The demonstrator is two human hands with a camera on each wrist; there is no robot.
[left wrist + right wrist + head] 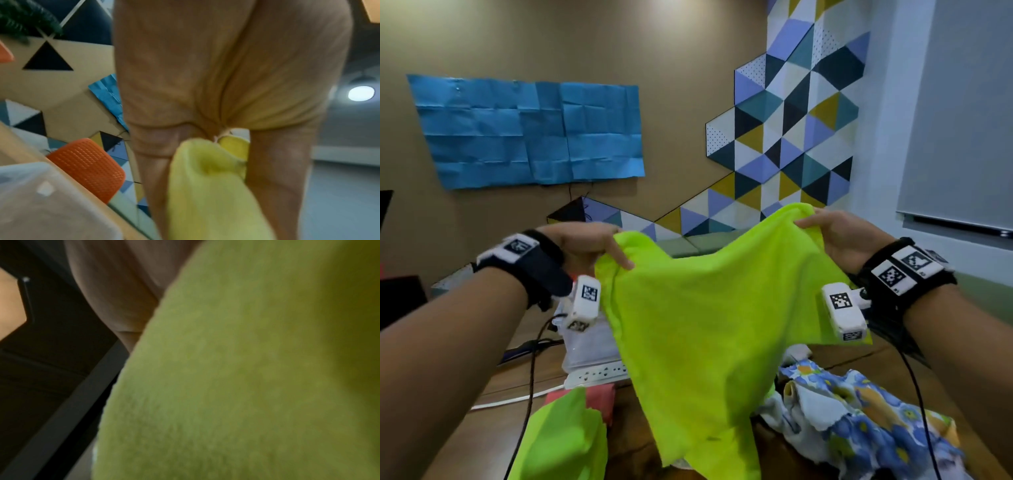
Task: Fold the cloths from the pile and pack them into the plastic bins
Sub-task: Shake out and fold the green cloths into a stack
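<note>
A lime green cloth (pixel 698 329) hangs spread in the air above the table, held by its two upper corners. My left hand (pixel 599 245) pinches the left corner and my right hand (pixel 832 233) grips the right corner. The cloth's lower end droops to the table. In the left wrist view the green cloth (pixel 207 191) is bunched between the fingers (pixel 279 162). The right wrist view is filled by blurred green cloth (pixel 236 378). A clear plastic bin (pixel 589 346) stands behind the cloth on the left, partly hidden.
A blue floral cloth (pixel 859 414) lies crumpled at the right on the wooden table (pixel 493 397). Another lime green cloth (pixel 561 442) and a red cloth (pixel 602 401) lie front left. A white power strip (pixel 595 375) and cables lie by the bin. An orange chair (pixel 88 167) stands beyond.
</note>
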